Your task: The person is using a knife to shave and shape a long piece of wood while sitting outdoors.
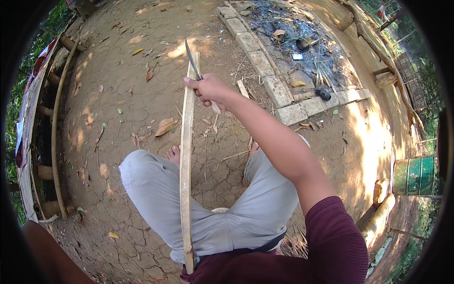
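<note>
1. Ground (pixel 109 118): cracked brown earth, scattered with dry leaves.
2. Ash bed (pixel 286 26): bounded by a pale block border (pixel 259 62) along its left and near edges.
3. Grey trousers (pixel 146 180): the person's knees are bent and apart.
4. Wooden strip (pixel 186 142): long, pale; extends from the person's waist, over the lap, out above the ground, left of the block border.
5. Knife (pixel 192 61): curved blade pointing away, over the strip's far end; blade contact cannot be confirmed.
6. Right hand (pixel 210 90): fingers wrapped around the knife handle, thumb across the strip. Left hand: out of view; state cannot be told.
7. Black rounded object (pixel 323 93): by the border's near edge.
</note>
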The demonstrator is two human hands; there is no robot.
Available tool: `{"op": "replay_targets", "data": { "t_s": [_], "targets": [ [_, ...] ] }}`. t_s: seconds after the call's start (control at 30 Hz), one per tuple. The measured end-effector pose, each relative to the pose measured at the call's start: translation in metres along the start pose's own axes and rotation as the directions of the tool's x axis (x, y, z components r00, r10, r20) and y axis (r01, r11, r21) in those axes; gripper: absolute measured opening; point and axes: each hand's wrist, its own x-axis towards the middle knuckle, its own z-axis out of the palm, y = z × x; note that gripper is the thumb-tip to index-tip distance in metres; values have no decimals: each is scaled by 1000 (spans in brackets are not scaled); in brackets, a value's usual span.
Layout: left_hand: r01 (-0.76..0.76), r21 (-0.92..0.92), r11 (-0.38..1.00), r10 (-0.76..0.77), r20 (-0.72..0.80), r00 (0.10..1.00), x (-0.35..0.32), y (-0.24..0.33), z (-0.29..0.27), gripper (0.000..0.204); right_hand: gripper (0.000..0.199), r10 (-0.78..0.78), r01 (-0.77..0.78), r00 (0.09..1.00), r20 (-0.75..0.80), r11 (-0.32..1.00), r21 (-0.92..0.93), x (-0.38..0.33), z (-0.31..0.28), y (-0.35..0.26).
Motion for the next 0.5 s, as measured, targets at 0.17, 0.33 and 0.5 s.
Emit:
{"op": "replay_targets", "data": {
  "t_s": [0.17,0.33,0.5],
  "targets": [
    [90,-77,993,-78,150,986,7,-9,30,49,39,-5,5,1000,1,1000,0,3,3,-4],
    [158,-85,984,-140,191,971,0,-16,41,48,40,-15,14,1000,-18,999,-49,2,4,-10],
    [135,-140,981,-100,232,968,6,-7,37,48,38,-29,29,1000,0,999,-28,-5,10,-2]
  ]
}}
